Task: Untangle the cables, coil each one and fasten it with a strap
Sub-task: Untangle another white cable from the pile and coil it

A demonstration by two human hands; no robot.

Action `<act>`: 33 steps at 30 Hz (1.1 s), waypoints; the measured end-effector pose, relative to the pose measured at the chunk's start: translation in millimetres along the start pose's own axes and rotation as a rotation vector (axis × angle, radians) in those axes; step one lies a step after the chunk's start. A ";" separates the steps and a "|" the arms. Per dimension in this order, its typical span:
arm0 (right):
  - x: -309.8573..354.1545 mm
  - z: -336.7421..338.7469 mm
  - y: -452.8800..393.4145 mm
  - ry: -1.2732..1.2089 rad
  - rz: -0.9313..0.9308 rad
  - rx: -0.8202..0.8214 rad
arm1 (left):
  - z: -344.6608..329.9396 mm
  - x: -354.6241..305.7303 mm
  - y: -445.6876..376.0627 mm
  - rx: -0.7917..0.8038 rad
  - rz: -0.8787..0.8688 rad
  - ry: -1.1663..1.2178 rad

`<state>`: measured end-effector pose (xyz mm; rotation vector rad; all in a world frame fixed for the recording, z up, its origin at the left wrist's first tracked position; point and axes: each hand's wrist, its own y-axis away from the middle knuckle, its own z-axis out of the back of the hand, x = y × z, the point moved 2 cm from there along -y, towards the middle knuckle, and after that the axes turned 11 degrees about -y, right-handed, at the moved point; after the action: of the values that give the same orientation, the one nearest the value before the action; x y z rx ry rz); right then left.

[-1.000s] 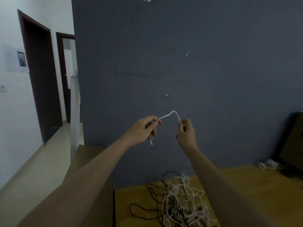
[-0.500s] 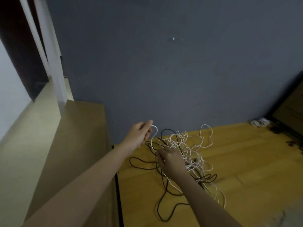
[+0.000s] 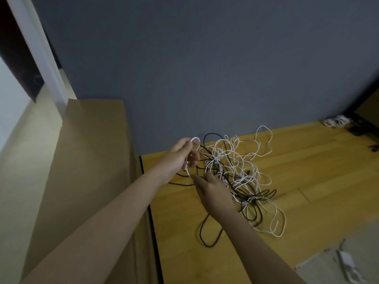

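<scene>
A tangle of thin white and black cables [image 3: 238, 173] lies on the wooden table [image 3: 307, 181] by the grey wall. My left hand [image 3: 180, 157] grips a small loop of white cable [image 3: 194, 138] just left of the pile, with the plug end at its fingers. My right hand [image 3: 211, 187] is low over the near left side of the pile, its fingers at the same white cable; the grip itself is hidden behind the hand.
A coiled white cable bundle [image 3: 336, 121] lies at the table's far right by dark items. A white adapter [image 3: 346, 261] rests on a grey mat at the near right. A brown cabinet [image 3: 92, 160] stands left of the table.
Both hands have come down from chest height to the pile, still on the white cable. The view has tilted down to the table. The left hand now holds a loop of it.
</scene>
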<state>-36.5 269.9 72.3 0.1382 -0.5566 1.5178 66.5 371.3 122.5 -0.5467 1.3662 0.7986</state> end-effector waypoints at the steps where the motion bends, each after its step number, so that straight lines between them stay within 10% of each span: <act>1: -1.2 -2.0 1.8 0.017 0.002 0.020 | -1.4 -1.5 -0.1 0.007 -0.002 -0.001; 7: 4.9 -7.1 16.2 0.164 0.114 0.114 | -7.2 -8.0 0.7 0.031 -0.023 -0.002; 19: 17.9 45.4 22.1 0.149 0.345 -0.334 | -16.3 -5.4 7.8 0.160 -0.179 -0.328; 25: 5.1 58.7 27.5 -0.001 -0.049 -0.419 | -14.1 -5.5 9.7 0.116 -0.231 -0.455; 33: -17.6 79.3 24.9 -0.357 -0.004 -0.311 | -8.0 -3.4 11.2 0.127 -0.191 -0.480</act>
<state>-80.2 222.3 127.4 0.1701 -1.0691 1.3903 52.8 371.7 125.8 -0.3496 0.8996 0.6309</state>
